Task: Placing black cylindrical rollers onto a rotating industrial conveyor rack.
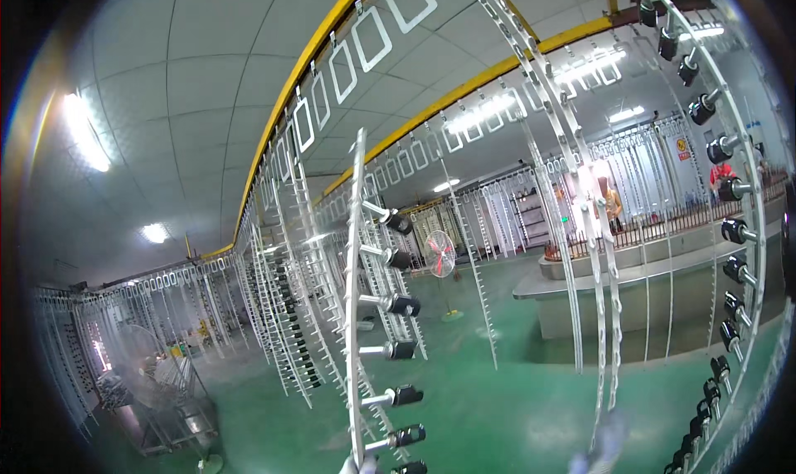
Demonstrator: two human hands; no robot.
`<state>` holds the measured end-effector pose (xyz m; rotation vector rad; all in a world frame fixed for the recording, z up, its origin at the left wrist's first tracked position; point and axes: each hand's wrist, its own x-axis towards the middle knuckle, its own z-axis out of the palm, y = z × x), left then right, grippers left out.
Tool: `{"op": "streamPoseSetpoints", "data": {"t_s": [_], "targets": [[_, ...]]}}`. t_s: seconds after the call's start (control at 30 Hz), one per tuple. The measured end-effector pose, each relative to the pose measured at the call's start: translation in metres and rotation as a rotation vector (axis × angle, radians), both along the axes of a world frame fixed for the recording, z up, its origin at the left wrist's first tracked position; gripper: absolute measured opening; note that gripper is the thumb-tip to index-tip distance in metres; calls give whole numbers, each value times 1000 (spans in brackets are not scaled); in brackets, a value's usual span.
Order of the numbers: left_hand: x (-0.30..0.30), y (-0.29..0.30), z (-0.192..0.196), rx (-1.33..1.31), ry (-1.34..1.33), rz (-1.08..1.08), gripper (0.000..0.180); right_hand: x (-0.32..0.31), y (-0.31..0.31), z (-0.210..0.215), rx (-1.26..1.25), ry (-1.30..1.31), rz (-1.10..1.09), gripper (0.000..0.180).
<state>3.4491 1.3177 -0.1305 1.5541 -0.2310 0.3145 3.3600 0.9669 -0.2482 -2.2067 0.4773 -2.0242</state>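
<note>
A long white rack bar (353, 308) stands nearly upright in front of me, tilted slightly. Short pegs stick out along its right side, each tipped with a small black cap-like part (405, 306). At the bottom edge, my left hand (358, 466), in a pale glove, is closed round this bar; only a little of the hand shows. My right hand (604, 443), also gloved, is lower right, beside the bottom of a hanging metal strip with slots (604, 308). Motion smears its fingers, so I cannot make out whether it grips the strip.
At right, a curved rack (756, 225) carries several black parts on pegs. Hanging racks (290, 333) fill the middle distance below a yellow overhead rail (274, 117) with rectangular hooks. A standing fan (439, 254), a metal counter (580, 320), a metal cart (157, 416) and distant people (612, 202) are also visible.
</note>
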Motion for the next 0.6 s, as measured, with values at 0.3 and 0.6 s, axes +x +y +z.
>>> {"op": "streamPoseSetpoints", "data": {"t_s": [0.3, 0.6], "targets": [[173, -105, 132, -89, -289, -138, 22, 27, -61, -19, 940, -76, 1339, 56], [177, -161, 110, -206, -304, -132, 21, 54, -54, -12, 1082, 405, 1186, 40]]}}
